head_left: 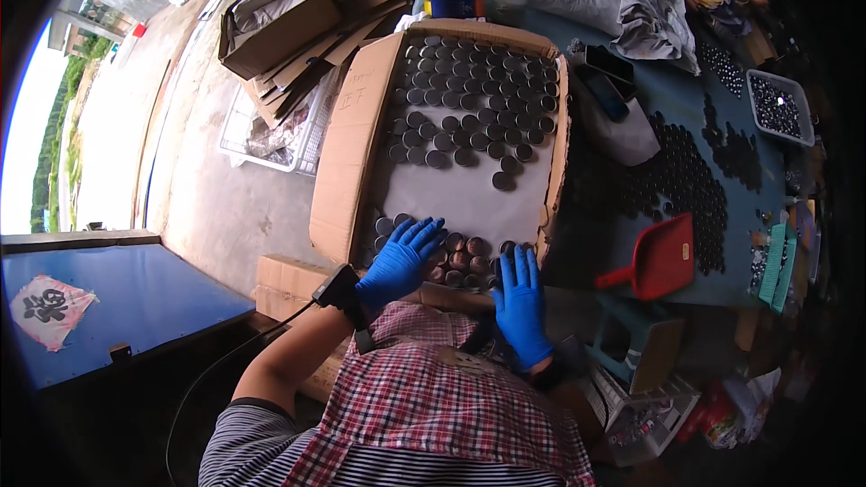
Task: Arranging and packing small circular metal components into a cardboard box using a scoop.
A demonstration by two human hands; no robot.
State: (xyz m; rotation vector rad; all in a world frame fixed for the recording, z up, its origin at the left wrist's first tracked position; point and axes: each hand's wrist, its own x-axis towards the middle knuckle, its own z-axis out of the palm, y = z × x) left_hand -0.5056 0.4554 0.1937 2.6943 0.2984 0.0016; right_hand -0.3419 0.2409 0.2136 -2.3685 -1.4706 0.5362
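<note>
Head camera view showed a shallow cardboard box (347, 140) with rows of dark far discs (468, 101) crowding its far half and a smaller group of near discs (458, 261) along its near edge, a bare strip between them. The gloved left hand (406, 254) lay palm down by the near-left corner, fingers spread toward the middle of the box; the gloved right hand (520, 302) lay flat over the near-right corner, fingers straight. Neither was clenched around anything; whether the fingertips pressed on discs or only hovered, I could not tell, as the hands hid what lay beneath. They seemed set apart so that the near discs sat between them, and the single layer probably served to leave every disc's face in sight. Past the box's right edge, a red dustpan (663, 257) lay by the near edge of the table (741, 216).
</note>
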